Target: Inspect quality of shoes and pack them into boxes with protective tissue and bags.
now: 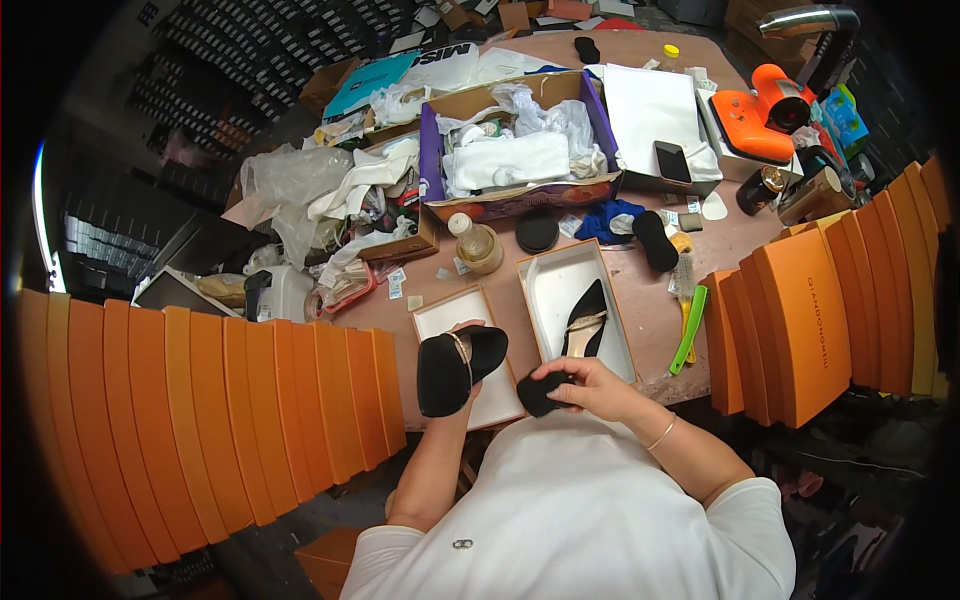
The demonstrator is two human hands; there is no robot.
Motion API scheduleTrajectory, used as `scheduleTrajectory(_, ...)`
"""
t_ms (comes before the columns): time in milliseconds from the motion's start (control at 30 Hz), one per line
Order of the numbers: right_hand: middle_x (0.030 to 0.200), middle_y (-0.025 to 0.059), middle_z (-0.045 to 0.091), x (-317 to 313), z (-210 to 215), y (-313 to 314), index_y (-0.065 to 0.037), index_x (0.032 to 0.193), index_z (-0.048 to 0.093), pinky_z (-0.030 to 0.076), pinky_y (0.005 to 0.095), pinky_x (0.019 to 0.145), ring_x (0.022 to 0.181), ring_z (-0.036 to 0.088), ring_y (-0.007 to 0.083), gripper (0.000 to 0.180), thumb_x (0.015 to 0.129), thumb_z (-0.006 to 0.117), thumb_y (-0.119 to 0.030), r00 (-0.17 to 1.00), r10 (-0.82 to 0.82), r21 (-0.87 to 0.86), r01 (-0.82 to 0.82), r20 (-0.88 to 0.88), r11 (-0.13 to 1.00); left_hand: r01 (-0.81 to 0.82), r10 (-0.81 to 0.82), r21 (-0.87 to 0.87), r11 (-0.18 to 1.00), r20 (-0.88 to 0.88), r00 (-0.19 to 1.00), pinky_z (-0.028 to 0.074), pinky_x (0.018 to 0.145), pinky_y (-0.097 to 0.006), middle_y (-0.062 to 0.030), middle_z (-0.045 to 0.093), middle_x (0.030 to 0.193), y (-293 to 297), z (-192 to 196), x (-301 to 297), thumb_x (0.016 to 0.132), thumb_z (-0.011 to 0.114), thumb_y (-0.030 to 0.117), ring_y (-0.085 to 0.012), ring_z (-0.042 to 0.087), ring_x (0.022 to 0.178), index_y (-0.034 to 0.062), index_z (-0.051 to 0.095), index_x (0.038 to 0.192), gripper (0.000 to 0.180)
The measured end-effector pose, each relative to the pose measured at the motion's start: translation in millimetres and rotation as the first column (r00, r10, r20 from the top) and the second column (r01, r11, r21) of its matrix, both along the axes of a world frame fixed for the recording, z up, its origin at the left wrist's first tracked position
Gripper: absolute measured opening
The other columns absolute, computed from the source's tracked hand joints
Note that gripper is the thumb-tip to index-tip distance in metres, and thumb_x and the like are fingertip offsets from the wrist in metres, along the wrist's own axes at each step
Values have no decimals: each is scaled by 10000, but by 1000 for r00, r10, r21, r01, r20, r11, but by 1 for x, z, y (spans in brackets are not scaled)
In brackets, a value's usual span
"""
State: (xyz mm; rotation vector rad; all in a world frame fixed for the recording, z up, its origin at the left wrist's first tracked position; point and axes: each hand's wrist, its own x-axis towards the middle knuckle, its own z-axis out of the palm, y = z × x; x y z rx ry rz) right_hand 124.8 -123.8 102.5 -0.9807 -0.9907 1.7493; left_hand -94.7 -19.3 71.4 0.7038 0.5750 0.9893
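Note:
My left hand (468, 396) is closed around a black shoe (440, 378) with a glittery gold band, held up in front of me. In my right hand (592, 386), the fingers pinch a soft black pad (540, 394), just right of the shoe and apart from it. The matching black pointed shoe (584, 312) lies in an open white-lined shoe box (545, 300) beyond my right hand. Partly behind my left hand and its shoe is a shallow white box lid (495, 396) with an orange edge.
Orange shoe boxes are stacked at left (240, 400) and right (800, 330). A bottle (477, 247), black pads (655, 241), a brush (684, 280) and a green-handled tool (690, 330) lie nearby. Behind stand a purple carton (432, 170), a phone (673, 162) and an orange machine (745, 125).

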Motion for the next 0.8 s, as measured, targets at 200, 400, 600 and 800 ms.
scheduleTrajectory(200,1050,137,589,-41,-48,35,-66,1165,597,544,366,693,859,633,320,414,756,605,6,561,-416,628,-258,716,734,29,-77,-144,989,-343,936,504,821,-274,-102,645,978,-5,-10,22,958,444,279,-175,622,839,26,553,1153,338)
scheduleTrajectory(400,861,-5,598,-13,-5,22,-41,1115,628,347,160,505,580,440,31,221,909,548,-30,921,212,-218,-292,-328,931,70,-32,79,994,-408,913,509,878,-285,-115,611,1108,-13,1,18,932,492,56,-177,611,983,38,497,1200,268)
scheduleTrajectory(600,1003,125,647,-26,-15,20,-57,1132,606,529,344,639,750,646,258,317,822,590,6,740,-470,679,25,481,734,187,-226,-377,907,-61,972,528,849,-359,-157,635,1021,7,-13,22,953,457,248,-248,628,954,5,537,1111,301)
scheduleTrajectory(800,1025,158,663,37,-24,-20,-46,1127,615,486,344,853,934,643,277,301,826,600,-48,858,-65,203,-47,509,978,-148,64,-543,827,-171,983,546,844,-409,-135,663,964,-5,-116,-16,893,501,388,-282,651,894,51,619,1008,375)
